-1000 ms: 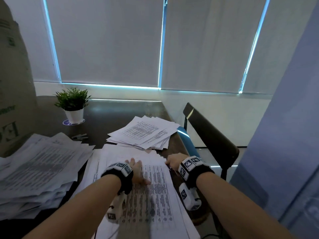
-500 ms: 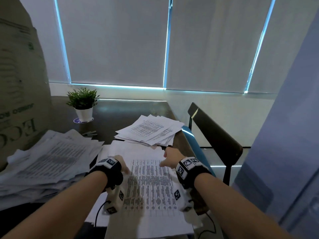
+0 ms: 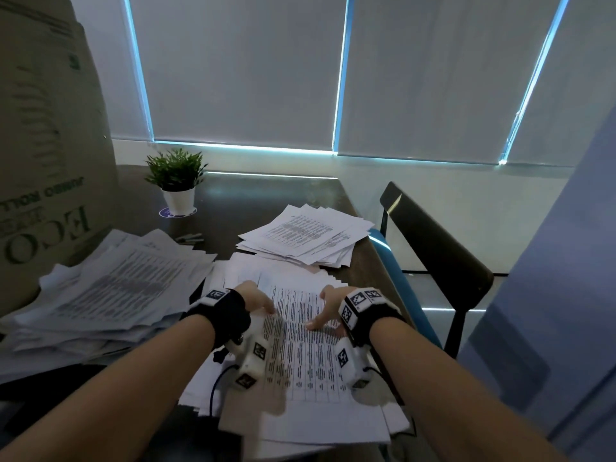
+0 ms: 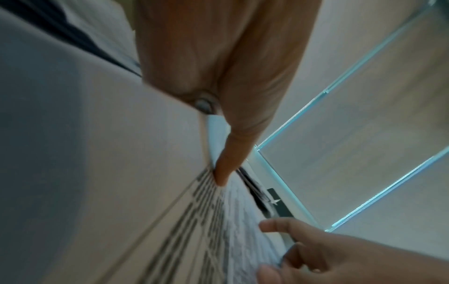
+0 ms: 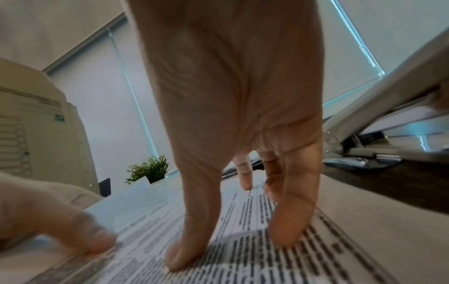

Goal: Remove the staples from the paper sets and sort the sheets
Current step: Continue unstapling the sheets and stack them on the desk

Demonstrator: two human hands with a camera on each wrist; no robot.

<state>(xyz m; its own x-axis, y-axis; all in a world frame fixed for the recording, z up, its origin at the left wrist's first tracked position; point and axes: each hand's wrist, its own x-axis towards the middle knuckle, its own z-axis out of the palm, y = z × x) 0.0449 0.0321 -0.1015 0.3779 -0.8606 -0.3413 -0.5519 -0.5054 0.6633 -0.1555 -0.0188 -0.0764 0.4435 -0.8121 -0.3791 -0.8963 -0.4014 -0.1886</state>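
Note:
A stack of printed sheets (image 3: pixel 306 365) lies on the dark table right in front of me, fanned at its far edge. My left hand (image 3: pixel 258 301) rests on the top sheet's left part, fingers straight, one fingertip (image 4: pixel 222 178) pressing the print. My right hand (image 3: pixel 325 310) is on the sheet's right part; its straight fingertips (image 5: pixel 181 257) touch the paper. Neither hand holds anything. No staple or staple remover shows in any view. A large loose pile of sheets (image 3: pixel 110 295) lies to the left. A smaller pile (image 3: pixel 306 235) lies farther back.
A tall cardboard box (image 3: pixel 43 145) stands at the left behind the big pile. A small potted plant (image 3: pixel 176 185) stands at the back of the table (image 3: pixel 266 201). A black chair (image 3: pixel 433 251) is beyond the table's right edge. Closed blinds fill the background.
My left hand slid out to the sheet's left edge and came back onto the print. My right hand moved from the sheet's right edge onto the printed area. The camera view shifted.

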